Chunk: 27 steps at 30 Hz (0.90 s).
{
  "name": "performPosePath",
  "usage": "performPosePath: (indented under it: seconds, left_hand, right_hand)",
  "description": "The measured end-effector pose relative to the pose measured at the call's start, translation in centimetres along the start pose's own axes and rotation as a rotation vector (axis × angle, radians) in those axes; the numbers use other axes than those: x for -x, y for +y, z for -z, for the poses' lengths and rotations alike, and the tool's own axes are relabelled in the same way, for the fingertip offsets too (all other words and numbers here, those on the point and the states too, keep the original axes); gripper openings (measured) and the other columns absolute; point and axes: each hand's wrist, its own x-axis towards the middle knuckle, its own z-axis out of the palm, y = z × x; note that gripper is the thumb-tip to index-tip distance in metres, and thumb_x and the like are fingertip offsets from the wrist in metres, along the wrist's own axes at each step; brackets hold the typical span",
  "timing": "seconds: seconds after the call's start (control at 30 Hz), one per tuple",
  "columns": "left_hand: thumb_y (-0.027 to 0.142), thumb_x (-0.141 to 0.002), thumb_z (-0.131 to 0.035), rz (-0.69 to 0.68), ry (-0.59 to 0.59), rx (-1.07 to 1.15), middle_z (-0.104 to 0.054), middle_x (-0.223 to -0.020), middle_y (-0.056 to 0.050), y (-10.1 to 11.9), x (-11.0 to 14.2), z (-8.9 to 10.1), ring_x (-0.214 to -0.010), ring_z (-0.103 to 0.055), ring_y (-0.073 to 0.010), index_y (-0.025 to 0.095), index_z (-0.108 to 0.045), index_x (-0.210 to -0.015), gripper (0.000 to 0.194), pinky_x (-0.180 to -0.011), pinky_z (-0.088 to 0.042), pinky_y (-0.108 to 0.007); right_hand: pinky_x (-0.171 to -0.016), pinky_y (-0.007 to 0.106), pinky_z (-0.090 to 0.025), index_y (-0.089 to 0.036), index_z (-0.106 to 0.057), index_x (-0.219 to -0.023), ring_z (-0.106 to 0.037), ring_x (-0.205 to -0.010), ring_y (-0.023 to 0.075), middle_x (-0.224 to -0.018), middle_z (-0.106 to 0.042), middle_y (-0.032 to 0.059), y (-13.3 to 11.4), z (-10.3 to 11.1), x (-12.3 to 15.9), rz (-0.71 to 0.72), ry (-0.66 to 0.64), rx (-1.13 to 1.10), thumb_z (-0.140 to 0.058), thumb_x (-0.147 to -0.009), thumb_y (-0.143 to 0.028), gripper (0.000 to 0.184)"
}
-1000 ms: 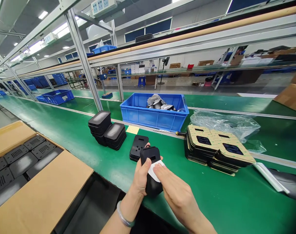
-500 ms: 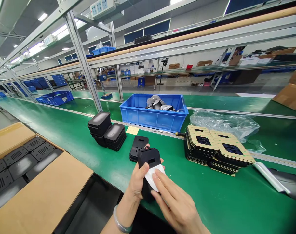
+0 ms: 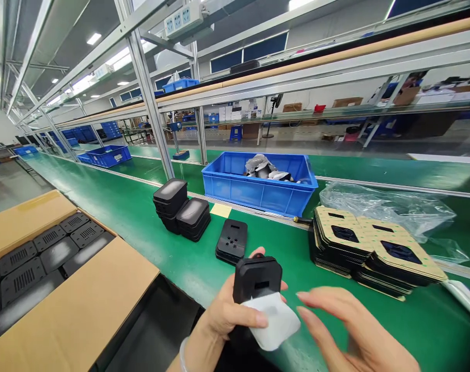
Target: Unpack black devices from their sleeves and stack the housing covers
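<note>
My left hand (image 3: pixel 229 312) grips a black plastic cover (image 3: pixel 257 279) with a small rectangular slot, held upright over the near edge of the green belt (image 3: pixel 114 206). Its thumb presses a white pad (image 3: pixel 276 319) against the cover's lower face. My right hand (image 3: pixel 351 330) hovers just right of the pad, fingers spread and apart from it, holding nothing. A second black cover with small holes (image 3: pixel 232 240) lies flat on the belt just beyond my hands.
Two stacks of black covers (image 3: pixel 183 212) stand left of centre. A blue bin (image 3: pixel 260 183) sits behind them. Stacks of tan-faced black sheets (image 3: pixel 374 248) and a plastic bag (image 3: pixel 390 206) lie right. An open cardboard box of black grilles (image 3: pixel 45 253) is at left.
My right hand has lifted off the white pad and pulled away to the right, opening. The left hand has tilted the cover, and the camera view shifted slightly.
</note>
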Motion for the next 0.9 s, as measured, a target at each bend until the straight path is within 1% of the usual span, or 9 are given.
performPosePath:
  seconds: [0.1,0.2,0.33,0.43,0.53,0.6,0.67,0.8,0.9]
  left_hand:
    - [0.006,-0.048,-0.085,0.054,-0.002,0.038,-0.070,-0.113,-0.005,0.0,0.6,-0.7,-0.084,-0.064,-0.0142,0.028,-0.048,-0.141,0.103,-0.073,-0.047,-0.023]
    - [0.006,-0.046,-0.085,0.108,0.049,0.071,-0.069,-0.111,-0.004,-0.4,1.1,-1.2,-0.076,-0.062,-0.0127,0.029,-0.043,-0.144,0.109,-0.068,-0.047,-0.022]
    - [0.010,-0.044,-0.087,0.133,0.101,0.107,-0.070,-0.106,-0.006,-1.0,1.4,-1.5,-0.072,-0.061,-0.0128,0.026,-0.036,-0.148,0.117,-0.067,-0.046,-0.024]
    - [0.014,-0.046,-0.089,0.144,0.101,0.138,-0.069,-0.101,-0.005,-1.1,1.6,-1.7,-0.077,-0.063,-0.0145,0.026,-0.036,-0.148,0.116,-0.075,-0.046,-0.027]
    - [0.013,-0.049,-0.089,0.141,0.097,0.165,-0.069,-0.104,-0.008,-1.2,1.7,-1.9,-0.086,-0.065,-0.0169,0.023,-0.036,-0.148,0.113,-0.079,-0.046,-0.028]
    - [0.013,-0.048,-0.090,0.142,0.097,0.178,-0.069,-0.106,-0.008,-1.3,1.7,-2.0,-0.086,-0.065,-0.0169,0.023,-0.034,-0.148,0.115,-0.076,-0.047,-0.026]
    - [0.014,-0.047,-0.091,0.154,0.098,0.184,-0.069,-0.102,-0.007,-1.4,1.6,-1.9,-0.079,-0.065,-0.0149,0.023,-0.033,-0.148,0.117,-0.070,-0.047,-0.024]
    - [0.012,-0.045,-0.090,0.152,0.101,0.167,-0.067,-0.088,-0.002,-1.5,1.6,-1.8,-0.066,-0.060,-0.0099,0.021,-0.035,-0.148,0.117,-0.060,-0.043,-0.019]
    - [0.011,-0.045,-0.090,0.133,0.087,0.131,-0.066,-0.089,-0.002,-1.3,1.7,-2.0,-0.068,-0.058,-0.0102,0.022,-0.035,-0.148,0.117,-0.061,-0.042,-0.019]
  right_hand:
    - [-0.059,0.020,-0.053,-0.017,-0.067,-0.098,-0.063,-0.071,0.0132,-0.083,-0.064,0.0057,-0.6,-0.6,-1.7,0.149,-0.231,-0.022,-0.057,-0.091,-0.009,0.015]
    - [-0.059,0.020,-0.053,-0.016,-0.068,-0.103,-0.062,-0.070,0.0130,-0.081,-0.064,0.0061,-0.6,-1.0,-1.3,0.221,-0.303,-0.054,-0.054,-0.091,-0.005,0.021]
    - [-0.058,0.023,-0.053,-0.014,-0.068,-0.110,-0.062,-0.069,0.0144,-0.084,-0.065,0.0082,-0.5,-1.4,0.0,0.266,-0.313,-0.045,-0.053,-0.091,-0.005,0.025]
    - [-0.058,0.024,-0.053,-0.015,-0.068,-0.112,-0.063,-0.070,0.0154,-0.085,-0.066,0.0089,-0.3,-1.8,0.7,0.283,-0.243,-0.018,-0.051,-0.092,-0.006,0.028]
    - [-0.062,0.027,-0.055,-0.014,-0.069,-0.113,-0.065,-0.075,0.0182,-0.088,-0.067,0.0102,0.0,-2.2,1.4,0.327,-0.169,-0.008,-0.050,-0.092,-0.008,0.028]
    - [-0.065,0.030,-0.056,-0.012,-0.068,-0.112,-0.066,-0.079,0.0201,-0.089,-0.068,0.0112,0.2,-2.5,1.6,0.350,-0.144,-0.011,-0.051,-0.091,-0.007,0.028]
    - [-0.062,0.030,-0.055,-0.012,-0.068,-0.110,-0.065,-0.078,0.0199,-0.088,-0.068,0.0112,0.2,-2.6,1.6,0.351,-0.129,-0.026,-0.051,-0.091,-0.007,0.027]
    - [-0.058,0.026,-0.054,-0.014,-0.068,-0.104,-0.064,-0.071,0.0170,-0.086,-0.067,0.0098,-0.5,-2.1,1.0,0.256,-0.229,-0.098,-0.051,-0.090,-0.003,0.024]
    - [-0.060,0.024,-0.055,-0.016,-0.069,-0.101,-0.064,-0.069,0.0158,-0.084,-0.066,0.0077,-1.0,-1.5,0.8,0.167,-0.271,-0.104,-0.052,-0.089,-0.002,0.025]
